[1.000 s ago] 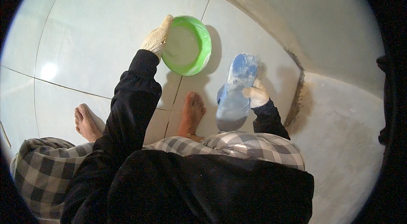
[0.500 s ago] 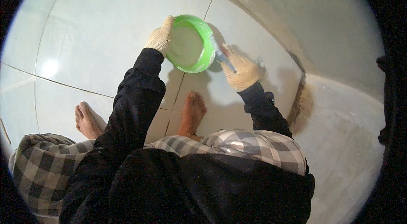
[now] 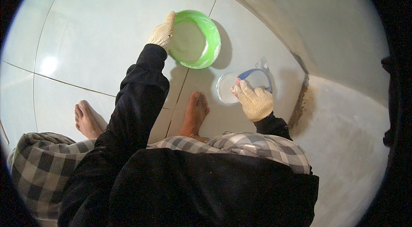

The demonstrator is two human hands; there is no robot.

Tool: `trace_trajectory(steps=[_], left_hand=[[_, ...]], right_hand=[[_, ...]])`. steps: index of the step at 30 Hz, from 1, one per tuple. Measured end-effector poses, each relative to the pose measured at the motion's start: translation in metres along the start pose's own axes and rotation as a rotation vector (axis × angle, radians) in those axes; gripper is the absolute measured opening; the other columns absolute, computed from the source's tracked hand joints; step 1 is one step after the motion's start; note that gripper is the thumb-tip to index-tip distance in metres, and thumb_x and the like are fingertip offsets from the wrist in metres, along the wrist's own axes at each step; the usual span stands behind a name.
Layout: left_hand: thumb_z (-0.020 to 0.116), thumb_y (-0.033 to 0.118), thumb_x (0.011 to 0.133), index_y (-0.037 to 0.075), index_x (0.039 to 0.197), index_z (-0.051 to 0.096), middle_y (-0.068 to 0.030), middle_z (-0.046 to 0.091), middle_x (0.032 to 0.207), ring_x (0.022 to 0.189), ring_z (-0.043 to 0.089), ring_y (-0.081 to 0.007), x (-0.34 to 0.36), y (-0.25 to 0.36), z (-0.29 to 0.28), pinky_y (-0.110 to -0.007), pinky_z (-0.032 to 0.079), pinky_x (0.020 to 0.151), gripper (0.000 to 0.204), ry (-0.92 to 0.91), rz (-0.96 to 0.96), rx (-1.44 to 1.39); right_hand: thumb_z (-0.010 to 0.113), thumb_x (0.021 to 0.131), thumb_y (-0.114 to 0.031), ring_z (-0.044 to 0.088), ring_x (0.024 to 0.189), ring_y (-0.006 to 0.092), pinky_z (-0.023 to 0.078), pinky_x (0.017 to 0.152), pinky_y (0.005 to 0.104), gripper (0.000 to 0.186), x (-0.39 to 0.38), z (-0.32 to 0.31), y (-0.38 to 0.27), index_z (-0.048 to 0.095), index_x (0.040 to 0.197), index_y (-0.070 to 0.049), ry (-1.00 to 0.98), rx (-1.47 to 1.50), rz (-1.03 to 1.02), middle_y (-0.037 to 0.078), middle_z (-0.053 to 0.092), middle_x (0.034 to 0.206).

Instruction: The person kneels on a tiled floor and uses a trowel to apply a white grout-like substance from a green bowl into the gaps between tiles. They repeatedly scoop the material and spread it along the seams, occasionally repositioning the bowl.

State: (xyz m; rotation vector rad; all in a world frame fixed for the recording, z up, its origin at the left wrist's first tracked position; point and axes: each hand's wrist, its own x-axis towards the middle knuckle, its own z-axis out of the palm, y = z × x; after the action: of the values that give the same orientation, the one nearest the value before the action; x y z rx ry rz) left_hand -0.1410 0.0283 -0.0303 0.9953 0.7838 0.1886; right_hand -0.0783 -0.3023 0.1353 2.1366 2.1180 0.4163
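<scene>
Green round basin [image 3: 195, 40]: tilted on the tiled floor. Clear plastic container with blue rim [image 3: 244, 85]: nearby, tipped.

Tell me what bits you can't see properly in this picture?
Head view:
- Left hand: its fingers curl over the green bowl rim, hidden.
- Bowl's contents: pale, blurry, can't tell.
- Clear jug: see-through and small; whether it holds anything is unclear. Right hand covers its near edge.
- Legs: hidden under checked cloth.

bowl [image 3: 198, 38]: glossy green plastic | jug [image 3: 244, 85]: clear plastic, probably | gloves [image 3: 255, 102]: knitted cloth (cream) | floor tiles [image 3: 86, 34]: glossy
</scene>
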Motion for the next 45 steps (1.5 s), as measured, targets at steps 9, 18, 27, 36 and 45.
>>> trace_trajectory(steps=[9, 18, 27, 36, 45], left_hand=[[0.045, 0.071, 0.088, -0.009, 0.115, 0.063, -0.0227, 0.067, 0.101, 0.098, 0.062, -0.0295, -0.005, 0.009, 0.004, -0.04, 0.047, 0.087, 0.087, 0.038, -0.053, 0.086], [0.044, 0.072, 0.088, -0.008, 0.121, 0.061, -0.026, 0.066, 0.11, 0.103, 0.062, -0.0319, -0.014, 0.012, 0.004, -0.038, 0.046, 0.092, 0.088, 0.025, 0.075, 0.249], [0.044, 0.051, 0.099, -0.002, 0.127, 0.057, -0.0158, 0.064, 0.121, 0.108, 0.06, -0.0229, -0.021, 0.026, 0.002, -0.034, 0.044, 0.094, 0.061, 0.036, -0.066, 0.188], [0.047, 0.039, 0.101, 0.003, 0.127, 0.057, -0.0131, 0.064, 0.12, 0.109, 0.06, -0.0202, -0.01, -0.003, -0.009, -0.035, 0.047, 0.095, 0.046, -0.096, 0.141, -0.005], [0.05, 0.031, 0.101, 0.002, 0.126, 0.057, -0.0111, 0.065, 0.118, 0.105, 0.062, -0.02, -0.01, -0.003, -0.008, -0.032, 0.05, 0.091, 0.039, -0.172, -0.1, -0.524]], right_hand=[[0.075, 0.08, -0.025, 0.068, 0.081, 0.025, 0.053, 0.075, 0.0357, 0.039, 0.029, -0.012, 0.036, 0.067, 0.112, -0.004, -0.369, 1.117, 0.789, 0.014, 0.071, 0.091], [0.074, 0.079, -0.015, 0.064, 0.09, 0.0149, 0.052, 0.083, 0.0323, 0.043, 0.015, 0.011, 0.034, 0.064, 0.118, 0.0, -0.409, 1.344, 0.961, 0.008, 0.071, 0.103], [0.077, 0.077, -0.033, 0.065, 0.076, 0.0245, 0.05, 0.073, 0.0368, 0.038, 0.005, 0.027, 0.038, 0.068, 0.099, -0.004, -0.332, 0.94, 0.807, 0.012, 0.069, 0.085], [0.073, 0.074, -0.034, 0.063, 0.096, 0.0337, 0.048, 0.085, 0.0447, 0.041, -0.006, 0.049, 0.02, 0.065, 0.103, -0.006, -0.301, 0.363, 0.912, 0.016, 0.067, 0.1], [0.065, 0.082, -0.026, 0.054, 0.121, 0.0364, 0.043, 0.102, 0.0476, 0.08, 0.039, 0.076, 0.019, 0.026, 0.149, -0.008, -0.677, 0.208, 1.152, 0.023, 0.052, 0.133]])
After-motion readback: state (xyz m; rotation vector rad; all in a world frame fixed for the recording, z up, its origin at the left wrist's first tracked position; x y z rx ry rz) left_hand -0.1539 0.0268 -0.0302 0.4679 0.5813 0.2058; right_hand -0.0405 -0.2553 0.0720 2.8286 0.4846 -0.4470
